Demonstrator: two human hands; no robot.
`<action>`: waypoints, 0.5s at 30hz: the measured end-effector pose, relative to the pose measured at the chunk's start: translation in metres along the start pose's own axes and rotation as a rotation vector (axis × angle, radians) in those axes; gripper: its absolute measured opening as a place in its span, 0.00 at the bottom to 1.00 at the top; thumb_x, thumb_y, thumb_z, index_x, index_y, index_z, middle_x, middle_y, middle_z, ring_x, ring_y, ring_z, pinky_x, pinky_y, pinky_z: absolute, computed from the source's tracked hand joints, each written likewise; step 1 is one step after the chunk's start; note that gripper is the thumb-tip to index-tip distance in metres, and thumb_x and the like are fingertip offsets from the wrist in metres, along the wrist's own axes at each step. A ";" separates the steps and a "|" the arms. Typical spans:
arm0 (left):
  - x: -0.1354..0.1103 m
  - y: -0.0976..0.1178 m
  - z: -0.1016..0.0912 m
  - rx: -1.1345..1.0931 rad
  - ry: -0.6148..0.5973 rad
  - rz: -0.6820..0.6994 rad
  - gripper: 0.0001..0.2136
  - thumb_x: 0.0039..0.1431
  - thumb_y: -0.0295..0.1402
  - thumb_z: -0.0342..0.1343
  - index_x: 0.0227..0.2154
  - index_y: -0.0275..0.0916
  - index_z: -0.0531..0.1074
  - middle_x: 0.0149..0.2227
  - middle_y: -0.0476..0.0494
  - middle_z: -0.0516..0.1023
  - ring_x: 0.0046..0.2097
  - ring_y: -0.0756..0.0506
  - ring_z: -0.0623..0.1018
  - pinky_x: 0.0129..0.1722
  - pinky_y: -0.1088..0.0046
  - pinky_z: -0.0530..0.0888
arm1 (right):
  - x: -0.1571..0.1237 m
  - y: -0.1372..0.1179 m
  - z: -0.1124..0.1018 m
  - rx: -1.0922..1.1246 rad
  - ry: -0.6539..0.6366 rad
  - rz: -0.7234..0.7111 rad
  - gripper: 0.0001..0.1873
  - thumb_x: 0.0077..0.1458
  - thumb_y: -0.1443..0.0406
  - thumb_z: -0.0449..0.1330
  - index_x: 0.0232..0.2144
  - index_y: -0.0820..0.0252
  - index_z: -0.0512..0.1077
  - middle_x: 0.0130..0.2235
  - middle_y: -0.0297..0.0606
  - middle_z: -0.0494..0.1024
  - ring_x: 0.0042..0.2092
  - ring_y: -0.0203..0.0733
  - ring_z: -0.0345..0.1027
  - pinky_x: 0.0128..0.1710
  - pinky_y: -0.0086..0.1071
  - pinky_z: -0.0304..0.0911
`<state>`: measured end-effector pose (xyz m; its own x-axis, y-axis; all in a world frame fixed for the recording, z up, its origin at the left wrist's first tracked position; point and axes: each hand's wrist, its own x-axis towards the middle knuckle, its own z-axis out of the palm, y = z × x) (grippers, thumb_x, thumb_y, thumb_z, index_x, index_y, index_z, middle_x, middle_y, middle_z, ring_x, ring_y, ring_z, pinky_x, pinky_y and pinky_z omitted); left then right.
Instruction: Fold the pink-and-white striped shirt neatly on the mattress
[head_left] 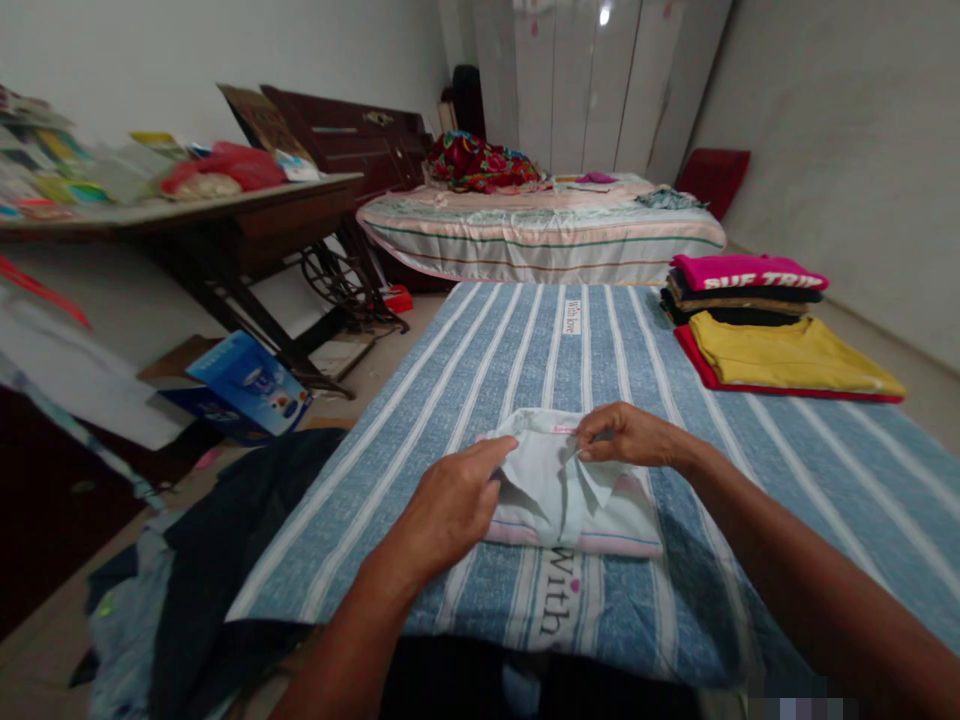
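Observation:
A folded pale collared shirt [607, 520] lies on the blue-and-white striped cloth [405, 470] in front of me. Its collar faces away from me, and a pinkish edge with a blue line runs along the near side. My left hand [454, 505] rests against the shirt's left side, index finger stretched toward the collar and thumb apart from it. With thumb and fingertips together, my right hand [626, 435] pinches the right part of the collar.
At the right stand folded clothes: a yellow shirt [795, 355] over a red one, and behind it a stack topped by a pink shirt [750, 272]. A bed [540, 235] lies beyond. Left are a sewing-machine table [262, 195], a blue box [251, 385] and dark clothes [232, 530].

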<state>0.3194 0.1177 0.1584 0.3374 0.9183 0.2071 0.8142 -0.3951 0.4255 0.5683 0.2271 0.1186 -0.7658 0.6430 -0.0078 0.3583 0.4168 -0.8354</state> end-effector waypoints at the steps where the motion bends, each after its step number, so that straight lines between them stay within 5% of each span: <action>1: 0.001 -0.004 0.001 0.023 -0.036 0.007 0.23 0.49 0.21 0.47 0.50 0.38 0.69 0.48 0.41 0.76 0.49 0.44 0.75 0.49 0.67 0.71 | 0.001 0.001 0.001 -0.006 0.001 0.002 0.13 0.49 0.57 0.60 0.24 0.63 0.75 0.27 0.33 0.74 0.32 0.37 0.66 0.34 0.28 0.60; 15: 0.054 0.003 0.039 0.103 -0.176 0.043 0.16 0.54 0.23 0.47 0.44 0.39 0.72 0.37 0.42 0.79 0.41 0.43 0.78 0.41 0.69 0.71 | 0.004 0.001 0.016 -0.281 0.130 -0.066 0.08 0.50 0.65 0.58 0.23 0.62 0.75 0.25 0.34 0.75 0.29 0.36 0.67 0.34 0.28 0.59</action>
<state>0.3587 0.1669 0.1368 0.4434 0.8942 0.0619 0.8380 -0.4380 0.3255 0.5569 0.2197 0.1085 -0.7243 0.6777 0.1266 0.4575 0.6098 -0.6472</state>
